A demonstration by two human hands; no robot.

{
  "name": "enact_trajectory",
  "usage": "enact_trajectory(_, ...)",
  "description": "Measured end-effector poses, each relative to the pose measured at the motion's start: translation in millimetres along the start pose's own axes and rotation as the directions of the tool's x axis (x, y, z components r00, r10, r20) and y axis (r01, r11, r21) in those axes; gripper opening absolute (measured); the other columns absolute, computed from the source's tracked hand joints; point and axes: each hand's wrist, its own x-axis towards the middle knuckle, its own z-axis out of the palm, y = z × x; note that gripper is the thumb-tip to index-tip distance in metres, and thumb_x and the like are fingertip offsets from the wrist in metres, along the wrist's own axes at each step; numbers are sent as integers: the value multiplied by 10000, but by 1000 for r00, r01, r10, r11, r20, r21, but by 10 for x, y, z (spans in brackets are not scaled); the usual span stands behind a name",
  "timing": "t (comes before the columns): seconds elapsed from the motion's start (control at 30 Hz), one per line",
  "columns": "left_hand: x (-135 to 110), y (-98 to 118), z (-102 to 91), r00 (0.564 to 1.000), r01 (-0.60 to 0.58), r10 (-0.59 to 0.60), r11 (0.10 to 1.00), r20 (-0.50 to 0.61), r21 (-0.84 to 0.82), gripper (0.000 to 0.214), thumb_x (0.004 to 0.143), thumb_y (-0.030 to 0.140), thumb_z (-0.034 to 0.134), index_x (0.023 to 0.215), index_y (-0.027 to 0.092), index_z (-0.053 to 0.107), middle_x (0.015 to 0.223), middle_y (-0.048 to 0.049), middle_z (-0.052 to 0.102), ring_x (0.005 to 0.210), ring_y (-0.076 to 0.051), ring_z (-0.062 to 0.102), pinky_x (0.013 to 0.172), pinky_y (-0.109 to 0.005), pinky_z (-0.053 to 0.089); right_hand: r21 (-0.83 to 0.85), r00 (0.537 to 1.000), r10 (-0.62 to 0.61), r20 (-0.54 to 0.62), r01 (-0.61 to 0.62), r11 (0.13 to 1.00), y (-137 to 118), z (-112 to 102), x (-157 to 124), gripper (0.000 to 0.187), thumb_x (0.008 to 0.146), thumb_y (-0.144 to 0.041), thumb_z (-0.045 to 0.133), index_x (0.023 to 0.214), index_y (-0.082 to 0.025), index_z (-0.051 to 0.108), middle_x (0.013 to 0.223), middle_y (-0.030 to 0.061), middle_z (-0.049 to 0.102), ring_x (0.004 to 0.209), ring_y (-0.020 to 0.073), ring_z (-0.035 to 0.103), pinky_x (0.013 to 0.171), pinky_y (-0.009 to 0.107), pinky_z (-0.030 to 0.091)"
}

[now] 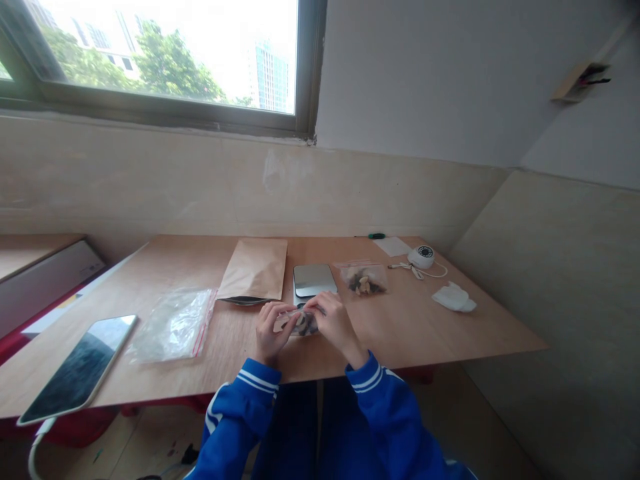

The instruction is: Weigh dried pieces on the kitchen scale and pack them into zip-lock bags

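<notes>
A small clear zip bag [303, 325] with dark and pale pieces inside lies at the table's near edge, in front of the scale. My left hand [272, 328] grips its upper left edge with bent fingers. At the top right of the same bag, my right hand [334, 321] pinches the edge between thumb and fingers. The digital scale [314, 280] has a bare silver plate; its front is partly hidden by my hands. Right of it sits another filled zip bag [367, 280]. A brown kraft paper pouch [256, 270] lies left of the scale, its dark mouth towards me.
Left on the wooden table [400, 340] lie a stack of clear zip bags [173, 325] and a tablet [83, 370] with a cable. At right are a white dome-shaped device [421, 257], a crumpled white tissue [453, 297], a paper sheet [392, 247] and a green-handled screwdriver [376, 236].
</notes>
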Motion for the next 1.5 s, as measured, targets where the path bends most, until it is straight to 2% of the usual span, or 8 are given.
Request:
enact_trajectory(0.27,-29,-20,17,999,36,-36,999,30,-16,53,843,215,614,874,203,655,793,-28,638,768,-157,600,692,-306,513,-48,1000,-3,7,3,999,5,119,-18,223,859,-43,469,760,-204,588,767,42,589,782,208,546,739,316,434)
enact_trajectory(0.47,-11,-13,14,1000,9,-10,1000,14,20,27,829,211,633,854,205,640,778,-19,640,754,-162,603,680,-307,507,142,992,14,123,-32,989,82,-3,-77,80,918,-230,544,926,-216,622,885,28,636,862,183,603,785,291,479)
enact_trajectory(0.57,-5,-17,8,1000,-21,20,999,9,28,47,820,188,641,862,207,638,776,-13,638,747,-156,596,679,-300,499,186,994,34,103,-53,981,126,-46,-104,93,912,-246,557,880,-215,639,872,23,652,848,175,618,785,287,491)
enact_trajectory(0.73,5,-12,-2,1000,-23,23,1000,10,8,57,810,176,648,854,212,646,778,-8,644,747,-153,595,683,-296,496,143,999,41,28,-45,989,126,-61,-84,174,906,-187,538,772,-211,647,776,27,648,806,188,613,742,293,486)
enact_trajectory(0.9,22,-4,-2,991,97,-88,992,105,-77,85,829,254,637,884,207,682,813,-33,653,778,-166,611,690,-308,513,70,999,46,-18,-45,997,101,-11,-41,261,888,-90,481,709,-205,633,719,24,632,752,186,593,732,295,446)
enact_trajectory(1.1,15,-40,11,962,240,-215,960,167,-145,112,839,278,630,850,194,703,813,-40,657,796,-166,606,716,-301,499,-88,999,21,-26,-23,996,86,72,-19,233,870,-80,533,695,-204,624,696,16,631,738,190,566,747,311,393)
enact_trajectory(1.33,10,-53,14,970,213,-194,969,143,-129,100,833,275,634,858,204,700,818,-34,657,800,-165,597,714,-297,489,60,996,43,83,-49,997,195,-105,-82,50,856,-216,645,889,-235,678,889,2,720,867,198,623,816,322,415)
enact_trajectory(1.5,22,-35,10,976,187,-171,975,135,-119,87,827,260,641,859,203,699,809,-30,650,793,-160,589,714,-293,481,-47,998,68,11,-67,997,313,-162,-117,147,864,-139,608,745,-215,649,761,4,695,778,193,610,770,325,386)
